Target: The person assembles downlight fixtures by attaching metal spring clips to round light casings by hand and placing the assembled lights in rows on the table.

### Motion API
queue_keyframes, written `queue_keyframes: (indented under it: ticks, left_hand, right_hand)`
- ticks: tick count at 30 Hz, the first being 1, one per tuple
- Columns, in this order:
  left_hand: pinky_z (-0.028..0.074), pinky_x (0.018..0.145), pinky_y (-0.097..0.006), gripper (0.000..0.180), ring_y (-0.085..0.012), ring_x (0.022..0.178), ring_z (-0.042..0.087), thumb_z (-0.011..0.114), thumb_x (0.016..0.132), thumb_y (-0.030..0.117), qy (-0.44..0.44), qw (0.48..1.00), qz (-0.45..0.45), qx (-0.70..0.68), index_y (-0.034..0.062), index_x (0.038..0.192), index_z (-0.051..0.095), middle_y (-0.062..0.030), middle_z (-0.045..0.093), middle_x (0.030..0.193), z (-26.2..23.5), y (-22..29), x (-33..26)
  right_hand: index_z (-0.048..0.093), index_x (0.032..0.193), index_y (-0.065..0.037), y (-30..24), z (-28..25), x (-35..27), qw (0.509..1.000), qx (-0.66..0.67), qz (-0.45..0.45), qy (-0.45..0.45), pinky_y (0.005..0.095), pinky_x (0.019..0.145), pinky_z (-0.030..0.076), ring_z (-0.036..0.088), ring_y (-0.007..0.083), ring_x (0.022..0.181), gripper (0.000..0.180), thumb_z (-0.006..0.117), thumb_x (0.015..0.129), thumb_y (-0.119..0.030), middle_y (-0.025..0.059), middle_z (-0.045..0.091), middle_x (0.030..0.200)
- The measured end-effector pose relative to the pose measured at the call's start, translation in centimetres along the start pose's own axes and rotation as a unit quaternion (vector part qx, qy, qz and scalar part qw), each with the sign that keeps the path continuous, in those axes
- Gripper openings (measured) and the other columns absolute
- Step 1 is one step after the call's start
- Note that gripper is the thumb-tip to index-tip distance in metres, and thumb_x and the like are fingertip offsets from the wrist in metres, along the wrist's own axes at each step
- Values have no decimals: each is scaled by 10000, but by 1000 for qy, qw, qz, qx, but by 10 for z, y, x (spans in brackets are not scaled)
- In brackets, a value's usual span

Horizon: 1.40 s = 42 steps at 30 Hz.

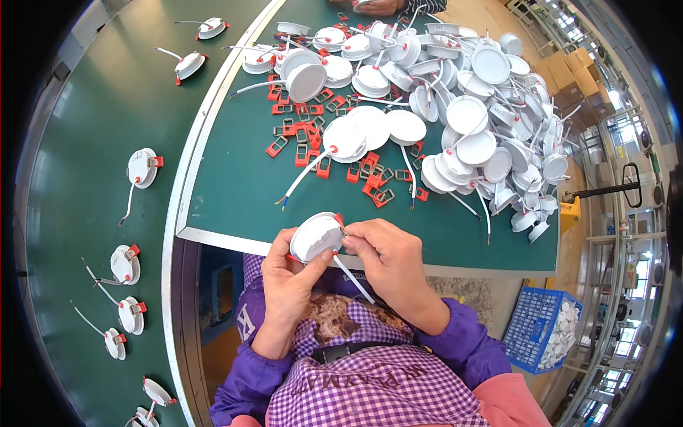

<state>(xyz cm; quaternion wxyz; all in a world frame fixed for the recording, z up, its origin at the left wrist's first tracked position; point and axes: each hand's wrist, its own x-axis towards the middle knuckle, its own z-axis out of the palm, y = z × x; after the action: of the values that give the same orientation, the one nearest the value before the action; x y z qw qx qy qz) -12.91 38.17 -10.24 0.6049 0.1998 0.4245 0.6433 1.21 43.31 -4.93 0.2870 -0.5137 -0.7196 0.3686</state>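
Just past the near edge of the table, my left hand grips a round white downlight by its rim, its back turned up and its white cable hanging toward me. Red clips show on two sides of the downlight. My right hand pinches the metal spring of the clip at the downlight's right side between thumb and forefinger. Beyond my hands, loose red spring clips are scattered over the green tabletop. A large heap of white downlights with cables covers the table's right side.
On the left runs a green conveyor belt carrying several downlights fitted with red clips. Another person's hand is at the table's far edge. A blue crate of white parts stands on the floor at right, near cardboard boxes.
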Motion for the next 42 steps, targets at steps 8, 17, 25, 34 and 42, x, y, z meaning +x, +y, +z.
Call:
queue_keyframes:
  ticks: [8, 17, 25, 34, 42]
  left_hand:
    - [519, 852, -283, 329, -141, 951, 635, 673, 819, -61, -10, 999, -40, 21, -11, 1122, 554, -86, 647, 1051, 1, 10, 2]
    - [512, 826, -265, 319, -129, 943, 630, 671, 820, -57, -35, 995, -44, 81, -17, 1116, 558, -82, 647, 1046, -3, 8, 3]
    - [498, 858, -264, 321, -125, 962, 623, 682, 814, -54, -42, 995, -82, 30, -9, 1109, 564, -71, 645, 1052, -5, 11, 1]
    - [507, 846, -271, 336, -119, 961, 622, 701, 799, -48, -79, 995, -52, 22, 18, 1102, 570, -66, 648, 1038, -13, 2, 1]
    - [511, 836, -275, 308, -130, 941, 631, 697, 795, -54, -68, 996, -59, 10, -1, 1075, 578, -75, 655, 1019, -16, 6, -3]
  right_hand:
    - [625, 920, 0, -2, 8, -5, 995, -45, -75, 56, 361, 626, 508, 634, 311, 732, 108, 638, 813, 12, 140, 629, 854]
    - [614, 909, 9, 5, 12, -10, 999, -8, -18, 51, 351, 621, 496, 626, 304, 720, 88, 639, 825, -4, 139, 619, 841]
    - [617, 892, 1, 15, 15, -11, 990, -54, -95, 91, 336, 623, 491, 623, 254, 700, 80, 655, 826, -20, 116, 625, 828]
    - [514, 1243, 23, 15, -6, -2, 931, 307, 180, -85, 281, 866, 497, 624, 153, 971, 444, 686, 843, -61, 124, 644, 1108]
    - [551, 1197, 36, 19, 0, -4, 928, 293, 201, -113, 289, 865, 501, 633, 151, 959, 377, 673, 847, -32, 129, 663, 1071]
